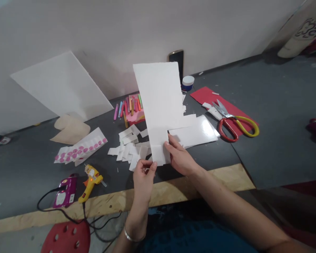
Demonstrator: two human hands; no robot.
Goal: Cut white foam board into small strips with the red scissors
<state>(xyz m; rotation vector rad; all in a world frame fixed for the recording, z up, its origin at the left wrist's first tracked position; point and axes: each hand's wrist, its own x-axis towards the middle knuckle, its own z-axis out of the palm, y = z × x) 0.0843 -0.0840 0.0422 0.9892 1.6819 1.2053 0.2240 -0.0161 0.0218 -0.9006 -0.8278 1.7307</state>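
Observation:
Between my two hands is a white board cutout (162,98), held upright above the table, wide at the top and narrower at the bottom. My left hand (143,179) pinches its lower left corner between thumb and fingers. The lower right edge is gripped by my right hand (183,160), thumb on the front and fingers behind. A small rectangular white piece (158,151) lies against the cutout's lower end. Many cut white strips (130,149) are heaped on the table just left of it. Behind my right hand lie glossy white sheets (200,131).
Red-and-yellow-handled scissors (231,121) rest on a red sheet (208,95). At left are a yellow glue gun (89,186), a purple power strip (67,191), a pink-dotted strip (81,149) and a leaning white board (63,84). Crayons (131,107), a phone (181,58) and a jar (188,82) stand behind.

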